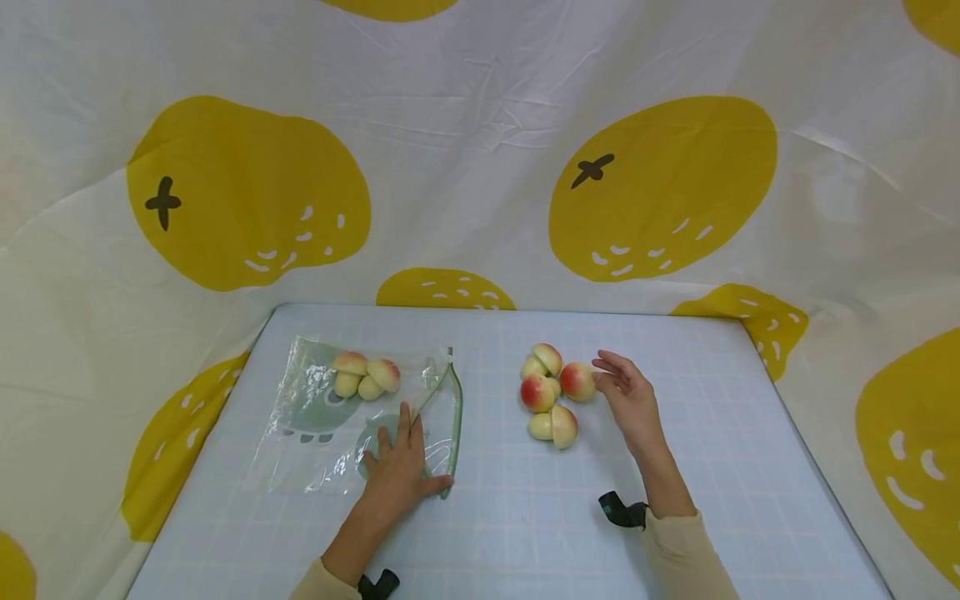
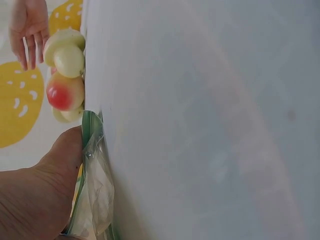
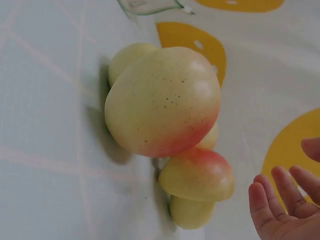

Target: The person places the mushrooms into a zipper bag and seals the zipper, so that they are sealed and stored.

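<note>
A clear zip bag [image 1: 300, 462] with a grey-green cartoon print and a green zip edge [image 1: 457, 417] lies on the left of the table. Two toy mushrooms [image 1: 384, 375] with red-and-cream caps are in its upper part. My left hand [image 1: 397, 471] rests spread on the bag, thumb against the zip edge. Several loose toy mushrooms sit bunched right of the bag, among them a red-capped mushroom [image 1: 538, 393] and a mushroom lying sideways [image 1: 564, 427]. My right hand [image 1: 630, 404] is beside the rightmost mushroom [image 1: 577, 382], fingers loosely bent and holding nothing; the right wrist view shows a gap.
A pale checked cloth covers the table [image 1: 712, 433]. Behind it and at the sides hangs a white curtain [image 1: 465, 183] printed with large yellow fruit. A black wrist strap piece [image 1: 621, 510] sticks out by the right wrist, and another [image 1: 378, 583] by the left.
</note>
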A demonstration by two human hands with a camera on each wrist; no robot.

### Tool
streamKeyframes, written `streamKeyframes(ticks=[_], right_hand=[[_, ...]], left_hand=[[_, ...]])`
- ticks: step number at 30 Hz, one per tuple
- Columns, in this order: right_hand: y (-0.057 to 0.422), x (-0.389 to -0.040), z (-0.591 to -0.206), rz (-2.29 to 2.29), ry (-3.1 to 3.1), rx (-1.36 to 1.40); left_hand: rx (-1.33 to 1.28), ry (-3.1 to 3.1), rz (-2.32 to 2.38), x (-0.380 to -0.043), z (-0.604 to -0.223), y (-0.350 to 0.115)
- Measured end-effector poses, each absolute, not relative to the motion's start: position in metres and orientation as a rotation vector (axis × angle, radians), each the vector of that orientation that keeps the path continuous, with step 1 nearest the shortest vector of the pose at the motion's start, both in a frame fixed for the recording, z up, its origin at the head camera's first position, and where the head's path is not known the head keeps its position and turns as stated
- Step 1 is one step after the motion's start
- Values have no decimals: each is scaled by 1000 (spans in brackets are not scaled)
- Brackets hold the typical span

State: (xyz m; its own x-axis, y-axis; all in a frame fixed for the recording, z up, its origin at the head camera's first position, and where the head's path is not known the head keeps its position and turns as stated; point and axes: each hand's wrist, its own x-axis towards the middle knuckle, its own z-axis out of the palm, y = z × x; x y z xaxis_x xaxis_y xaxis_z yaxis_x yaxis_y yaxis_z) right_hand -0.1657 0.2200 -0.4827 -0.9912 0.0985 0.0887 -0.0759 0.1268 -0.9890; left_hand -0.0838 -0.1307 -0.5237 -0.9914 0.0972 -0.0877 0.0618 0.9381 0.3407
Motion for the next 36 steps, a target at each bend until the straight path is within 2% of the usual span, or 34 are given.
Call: streamKeyframes(ticks=[12,17,24,36], right_hand=[[228,-182,-503,1963,-2240,-130],[233,-189,-520,1941,-2345,-206],[234,-190,-525,1919,-2530,-299],[229,-189,-530,1942,-2583,-271]], left_hand=[[117,2981,522,-85,-525,-131],[107,2973,523,-86,-525,-130],[117,2977,514,-85,-523,-130],[115,2976,527,-84,-522,-130]])
